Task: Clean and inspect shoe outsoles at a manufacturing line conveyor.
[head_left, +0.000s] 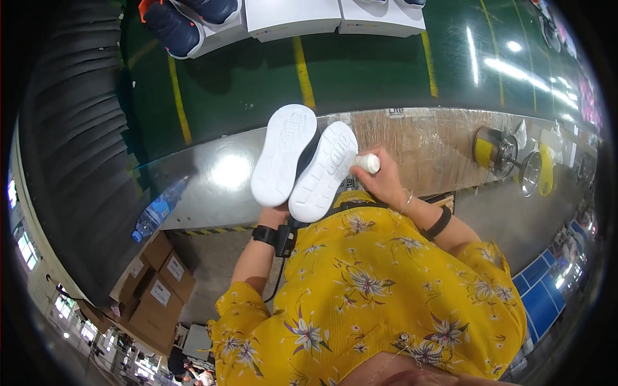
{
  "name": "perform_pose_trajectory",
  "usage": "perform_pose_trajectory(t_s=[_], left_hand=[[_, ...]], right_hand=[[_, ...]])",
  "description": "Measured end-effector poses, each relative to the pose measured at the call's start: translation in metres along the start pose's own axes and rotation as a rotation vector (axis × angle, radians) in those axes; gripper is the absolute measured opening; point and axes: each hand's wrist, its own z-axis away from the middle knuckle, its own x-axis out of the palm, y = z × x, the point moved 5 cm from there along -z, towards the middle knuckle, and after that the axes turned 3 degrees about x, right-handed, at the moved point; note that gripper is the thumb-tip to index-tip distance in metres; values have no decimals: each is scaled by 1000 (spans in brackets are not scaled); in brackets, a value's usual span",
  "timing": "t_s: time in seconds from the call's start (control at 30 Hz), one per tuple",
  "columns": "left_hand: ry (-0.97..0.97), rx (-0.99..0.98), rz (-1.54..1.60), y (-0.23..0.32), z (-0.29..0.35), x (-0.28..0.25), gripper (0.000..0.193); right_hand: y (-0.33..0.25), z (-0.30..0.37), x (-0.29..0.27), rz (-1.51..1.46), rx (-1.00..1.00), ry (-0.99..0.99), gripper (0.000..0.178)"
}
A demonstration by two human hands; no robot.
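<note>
Two sneakers are turned toward me with their white soles up, a left-lying sneaker (283,154) and a right-lying sneaker (325,172), side by side over the bench edge. My left hand (277,213) grips them from beneath; its fingers are mostly hidden behind the soles. In my right hand (387,179) is a small white cylinder with a rounded end (369,163), perhaps a bottle. Its end lies close to the edge of the right sole; I cannot tell whether it touches.
Beyond the bench (212,157) runs a green conveyor belt (232,83) with yellow lines. White shoeboxes (293,19) carry dark sneakers (174,32). A plastic water bottle (158,211) lies at left, above cardboard boxes (158,296). On the right are taped cardboard (425,148) and a metal container (492,152).
</note>
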Motion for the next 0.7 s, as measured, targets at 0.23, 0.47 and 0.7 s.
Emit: perform_pose_trajectory(t_s=[0.23, 0.47, 0.7], left_hand=[[406, -92, 189, 14, 1, 18, 45], [57, 127, -1062, 14, -9, 5, 44], [195, -48, -782, -1, -7, 6, 53]], right_hand=[[-75, 19, 22, -131, -438, -295, 42], [-110, 30, 41, -83, -708, -543, 43], [-118, 19, 8, -121, -580, -380, 41]])
